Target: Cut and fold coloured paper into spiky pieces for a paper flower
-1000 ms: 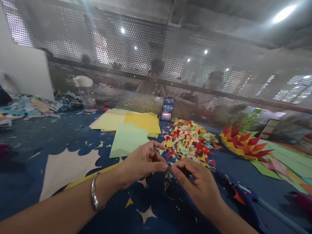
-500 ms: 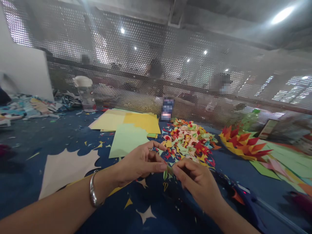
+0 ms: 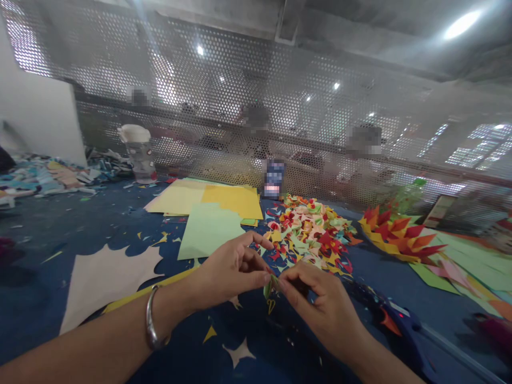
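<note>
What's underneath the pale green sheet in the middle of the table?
The pale green sheet overlaps yellow paper and cream paper, which show past its far edge. How far they run beneath, or whether scraps lie there, is hidden.

A silver bangle circles the left wrist.

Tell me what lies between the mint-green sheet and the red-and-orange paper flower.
Head view: a heap of small, many-coloured paper pieces lies between the mint-green sheet and the paper flower.

L hand & R hand pinching, fingertips nearly touching.
</note>
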Demonstrator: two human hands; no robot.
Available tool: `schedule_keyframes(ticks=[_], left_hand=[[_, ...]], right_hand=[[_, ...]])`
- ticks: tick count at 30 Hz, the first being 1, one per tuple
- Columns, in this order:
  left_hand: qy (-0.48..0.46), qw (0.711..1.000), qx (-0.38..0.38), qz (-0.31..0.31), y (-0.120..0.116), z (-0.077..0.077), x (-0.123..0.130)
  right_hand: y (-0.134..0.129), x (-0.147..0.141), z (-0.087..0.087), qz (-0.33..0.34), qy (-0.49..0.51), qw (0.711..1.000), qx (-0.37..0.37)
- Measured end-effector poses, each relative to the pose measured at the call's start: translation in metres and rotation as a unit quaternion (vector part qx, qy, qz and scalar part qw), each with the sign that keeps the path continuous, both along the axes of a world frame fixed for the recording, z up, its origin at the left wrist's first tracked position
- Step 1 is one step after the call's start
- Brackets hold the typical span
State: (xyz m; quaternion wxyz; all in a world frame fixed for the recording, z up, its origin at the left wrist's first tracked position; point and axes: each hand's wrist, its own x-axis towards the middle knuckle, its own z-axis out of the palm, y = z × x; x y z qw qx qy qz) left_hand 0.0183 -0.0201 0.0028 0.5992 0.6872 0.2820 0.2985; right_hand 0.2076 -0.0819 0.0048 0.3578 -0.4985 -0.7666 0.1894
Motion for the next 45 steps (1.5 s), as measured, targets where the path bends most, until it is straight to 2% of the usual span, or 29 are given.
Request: schedule_keyframes(ticks=[10, 19, 24, 32, 35, 39, 42, 45], left_hand=[[0.035, 0.993, 0.107, 0.041, -0.011, 0.001, 0.004], [0.03, 0.993, 0.101, 0.055, -0.011, -0.001, 0.005], [0.061, 0.984, 0.152, 0.073, -0.014, 0.002, 0.006], [0.092, 0.97, 0.211, 0.08, -0.014, 0.005, 0.004], [0.093, 0.972, 0.201, 0.081, -0.013, 0.006, 0.004], [0.066, 0.987, 0.129, 0.064, -0.009, 0.003, 0.004], [0.034, 0.994, 0.078, 0.07, -0.005, -0.002, 0.005], [0.042, 0.994, 0.064, 0.083, -0.001, -0.007, 0.005]], right_hand=[[-0.002, 0.002, -0.004, 0.011, -0.03, 0.999, 0.009], [0.001, -0.001, -0.005, -0.003, -0.049, 0.999, 0.019], [-0.001, -0.001, -0.004, -0.01, -0.063, 0.998, 0.025], [-0.002, 0.001, 0.0, -0.005, -0.006, 1.0, 0.021], [0.0, 0.002, 0.0, -0.02, 0.013, 0.999, 0.023], [0.008, 0.01, -0.003, -0.089, 0.034, 0.995, -0.002], [0.017, 0.019, -0.007, -0.127, 0.006, 0.992, -0.018], [0.022, 0.024, -0.009, -0.135, -0.036, 0.99, -0.009]])
